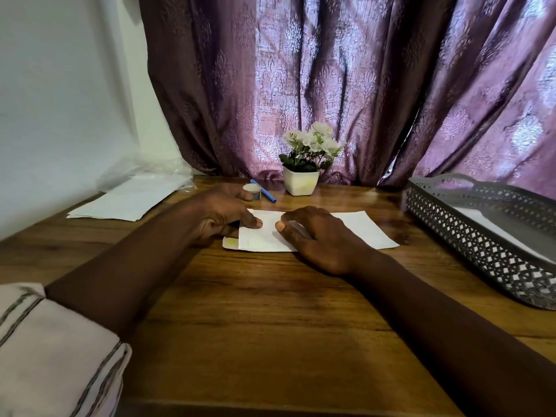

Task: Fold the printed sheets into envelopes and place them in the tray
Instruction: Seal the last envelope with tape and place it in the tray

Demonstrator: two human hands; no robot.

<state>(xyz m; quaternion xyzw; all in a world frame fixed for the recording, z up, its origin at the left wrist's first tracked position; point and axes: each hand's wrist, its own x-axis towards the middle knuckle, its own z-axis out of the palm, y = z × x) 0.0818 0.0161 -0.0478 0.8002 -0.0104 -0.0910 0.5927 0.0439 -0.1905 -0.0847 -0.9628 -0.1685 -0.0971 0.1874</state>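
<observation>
Purple patterned curtains [301, 70] back the brown wooden desk [240, 296]. At its centre lies the white paper envelope [261, 240]. The left hand [222, 215] pinches its left end, and the right hand [319, 239] presses flat on it. Uneven pressure could crumple it, well short of the grey lattice plastic tray [481, 236] on the right.

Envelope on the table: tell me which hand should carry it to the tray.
Probably the right hand: it rests on the envelope, and the tray stands on its side. The left hand is farther off.
</observation>
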